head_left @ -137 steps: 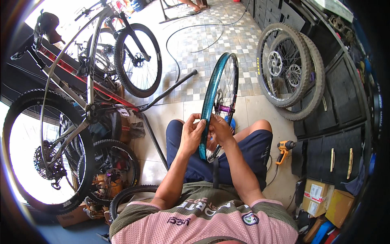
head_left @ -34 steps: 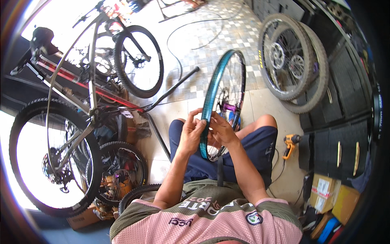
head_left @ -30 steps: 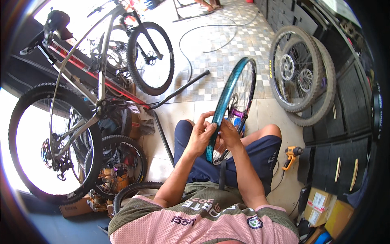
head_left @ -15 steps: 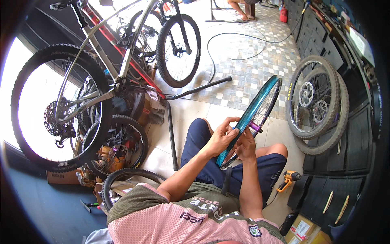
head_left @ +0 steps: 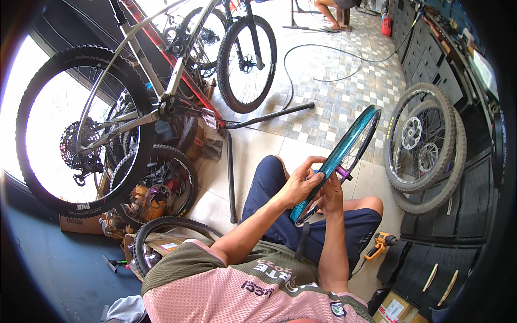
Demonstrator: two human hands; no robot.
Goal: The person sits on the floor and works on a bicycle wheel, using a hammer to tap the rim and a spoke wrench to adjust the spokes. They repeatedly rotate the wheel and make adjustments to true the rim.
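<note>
A bare bicycle wheel (head_left: 353,132) stands on edge over my lap, without a tyre. Shiny teal rim tape lines its outer channel, and a purple hub (head_left: 342,173) shows among the spokes. My left hand (head_left: 302,183) grips the rim's left side, with the thumb laid on the taped channel. Close beside it, my right hand (head_left: 329,195) is closed on the rim's right side, fingers pointing up. Part of its fingertips is hidden behind the rim. The wheel's lower end rests near my dark blue shorts (head_left: 269,185).
A grey bicycle frame (head_left: 142,59) hangs at the left. Two tyred wheels (head_left: 423,137) lean on black cabinets at the right. An orange heat gun (head_left: 383,243) lies by my right knee. A black stand leg (head_left: 231,177) crosses the floor; another person's legs (head_left: 328,13) show far off.
The whole view has shifted slightly, moving most surroundings a little to the right. Both hands keep hold of the wheel's rim, with only small finger changes.
</note>
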